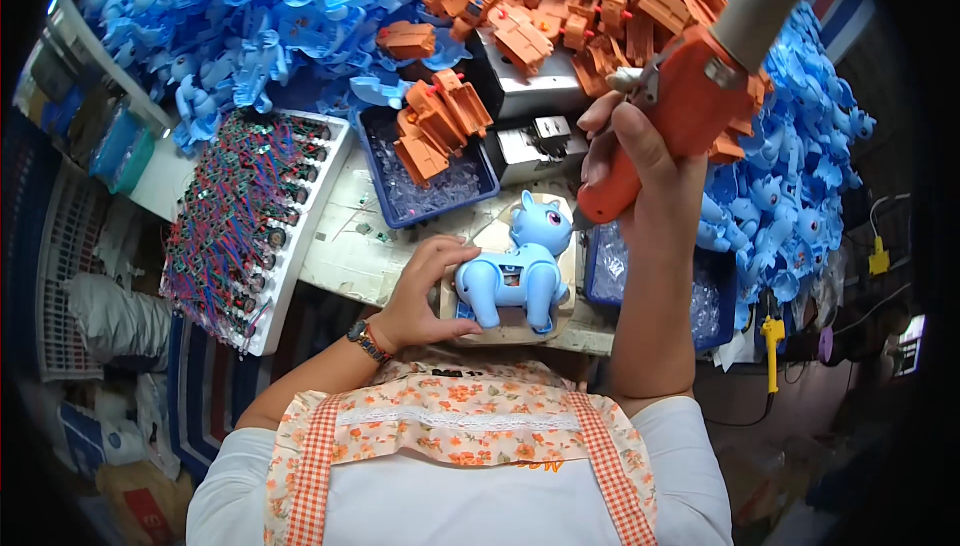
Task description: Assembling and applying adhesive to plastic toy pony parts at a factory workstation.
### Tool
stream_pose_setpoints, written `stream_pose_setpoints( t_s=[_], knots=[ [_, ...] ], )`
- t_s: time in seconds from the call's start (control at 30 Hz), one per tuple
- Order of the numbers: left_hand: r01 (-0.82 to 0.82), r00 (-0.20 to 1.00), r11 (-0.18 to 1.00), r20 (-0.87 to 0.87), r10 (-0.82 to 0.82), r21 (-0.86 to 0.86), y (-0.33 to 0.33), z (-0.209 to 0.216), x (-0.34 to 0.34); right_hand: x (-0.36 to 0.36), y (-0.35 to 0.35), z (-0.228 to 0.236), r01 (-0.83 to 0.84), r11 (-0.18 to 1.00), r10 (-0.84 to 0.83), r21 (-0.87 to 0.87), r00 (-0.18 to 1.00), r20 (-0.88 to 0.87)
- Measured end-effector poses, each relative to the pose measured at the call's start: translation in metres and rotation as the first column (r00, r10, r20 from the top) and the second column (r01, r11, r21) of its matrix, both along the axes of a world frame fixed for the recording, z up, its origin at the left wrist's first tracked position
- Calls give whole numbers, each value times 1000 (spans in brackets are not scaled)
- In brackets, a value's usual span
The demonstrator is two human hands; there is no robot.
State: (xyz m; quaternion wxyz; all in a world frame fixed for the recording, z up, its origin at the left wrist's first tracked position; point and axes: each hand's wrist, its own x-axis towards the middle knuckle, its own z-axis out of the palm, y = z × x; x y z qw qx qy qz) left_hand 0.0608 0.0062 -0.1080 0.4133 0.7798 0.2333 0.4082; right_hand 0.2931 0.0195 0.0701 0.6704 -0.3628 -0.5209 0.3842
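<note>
A light-blue toy pony (pixel 510 281) lies on its side on a pale wooden fixture (pixel 515 331), with a cut-out in its belly showing inner parts. My left hand (pixel 428 291) is closed on the pony's rear end and the fixture's left edge, thumb below and fingers above. In my right hand (pixel 645 151) is an orange power tool (pixel 690 96), which looks like an electric screwdriver. Its thick grey upper part runs up out of view. The tool's lower end is just right of the pony's head, apart from it; the tip is hard to make out.
Blue shell halves (pixel 270 16) heap at the back left, more blue shells (pixel 790 166) at right. Orange housings (pixel 570 6) pile between them. A blue tray (pixel 385 216) holds clear small parts and orange housings. A white foam tray (pixel 310 216) carries wired circuit parts.
</note>
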Motion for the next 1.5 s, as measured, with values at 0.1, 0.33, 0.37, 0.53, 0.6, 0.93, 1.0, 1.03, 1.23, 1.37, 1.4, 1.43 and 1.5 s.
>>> stream_pose_setpoints(
  t_s=[0.1,0.33,0.37,0.53,0.6,0.93,1.0,1.03,1.23,1.37,1.4,1.43,1.5],
  knots=[
    [4,1000,1000,-6,-4,-2,1,1,-2,14,-6,-8,49,998,-47,-39,998,46],
    [-44,977,997,-204,57,67,2,34,1,23,-9,-24,80,994,-77,-81,996,40],
    [-39,953,984,-289,90,176,1,47,3,23,-7,-25,108,991,-105,-80,994,40],
    [150,794,919,-598,108,365,-11,95,34,31,8,-39,122,992,-121,-19,991,54],
    [158,744,912,-653,142,379,-16,94,38,28,9,-36,93,995,-93,-40,995,21],
    [145,729,944,-677,101,296,0,100,29,26,18,-33,80,997,-81,14,988,131],
    [136,762,944,-640,95,302,4,94,26,28,22,-35,91,994,-99,59,986,137],
    [132,795,944,-601,80,301,4,93,24,28,23,-35,87,994,-95,65,986,138],
    [91,740,917,-643,198,388,-6,99,28,23,24,-30,93,996,-94,10,990,109],
    [279,707,809,-681,192,518,-31,113,53,29,26,-35,116,993,-118,21,990,72],
    [273,800,800,-587,119,534,-27,119,53,31,25,-35,108,994,-106,-19,991,84],
    [254,800,800,-582,142,544,-22,120,46,34,23,-35,101,993,-95,-58,991,95],
    [89,845,888,-506,172,451,-6,112,31,42,16,-40,119,992,-109,-49,979,174]
  ],
)
